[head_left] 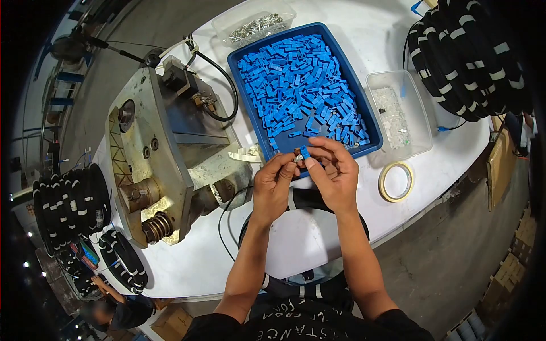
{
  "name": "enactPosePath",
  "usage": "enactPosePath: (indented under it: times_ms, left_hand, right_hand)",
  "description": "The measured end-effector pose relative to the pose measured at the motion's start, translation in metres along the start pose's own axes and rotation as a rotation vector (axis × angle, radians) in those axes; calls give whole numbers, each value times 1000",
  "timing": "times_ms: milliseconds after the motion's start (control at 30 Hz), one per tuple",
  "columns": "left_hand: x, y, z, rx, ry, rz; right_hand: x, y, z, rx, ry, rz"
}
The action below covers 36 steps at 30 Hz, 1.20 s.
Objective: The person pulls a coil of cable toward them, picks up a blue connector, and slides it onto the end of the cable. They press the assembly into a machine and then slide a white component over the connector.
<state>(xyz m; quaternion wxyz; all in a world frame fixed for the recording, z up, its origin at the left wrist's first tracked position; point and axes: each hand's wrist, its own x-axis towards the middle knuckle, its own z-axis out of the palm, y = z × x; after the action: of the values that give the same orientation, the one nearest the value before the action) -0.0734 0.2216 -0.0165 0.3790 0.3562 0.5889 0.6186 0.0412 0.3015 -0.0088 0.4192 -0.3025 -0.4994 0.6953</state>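
Note:
My right hand (336,175) pinches a small blue plastic connector housing (305,152) between thumb and fingers, at the near edge of the blue tray (257,135). Close against it, my left hand (273,186) has its fingertips closed on a small pale, shiny piece (298,158), perhaps a connector end; its exact kind is too small to tell. Both pieces are close together, but whether they touch is unclear. Many loose blue housings (301,79) lie heaped in the tray. A coil of black cable (310,199) lies partly hidden beneath my hands and forearms.
A metal press-like machine (176,148) stands left of the tray. Clear bins hold metal parts (259,28) and clear plastic pieces (392,116). A tape roll (396,182) lies right. Taped black cable coils (463,57) are at the right and left. Another person (122,307) is lower left.

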Motion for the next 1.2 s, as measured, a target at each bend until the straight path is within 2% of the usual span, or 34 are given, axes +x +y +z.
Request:
enactPosePath:
  times_ms: [200,367,600,767,933,1033,1133,1200]
  left_hand:
    - [-1,3,1,-58,-4,-41]
    - [-1,0,1,-91,1,-44]
    - [-1,0,-1,-4,2,-19]
    - [-1,-2,-1,-41,8,-11]
    - [-1,0,-3,-74,9,-55]
    - [0,0,-5,-53,-32,-4]
    - [1,4,-4,111,8,117]
    - [5,1,-4,131,6,319]
  right_hand:
    - [1,3,4,52,49,-43]
    - [0,1,0,81,-85,-48]
    - [1,5,-1,126,-68,-56]
    - [3,-5,6,63,66,-54]
    - [1,0,1,-39,-2,-112]
    - [1,1,-1,-39,-40,-170]
    - [3,4,-1,-7,-77,-279]
    - [4,4,-2,18,-84,-334]
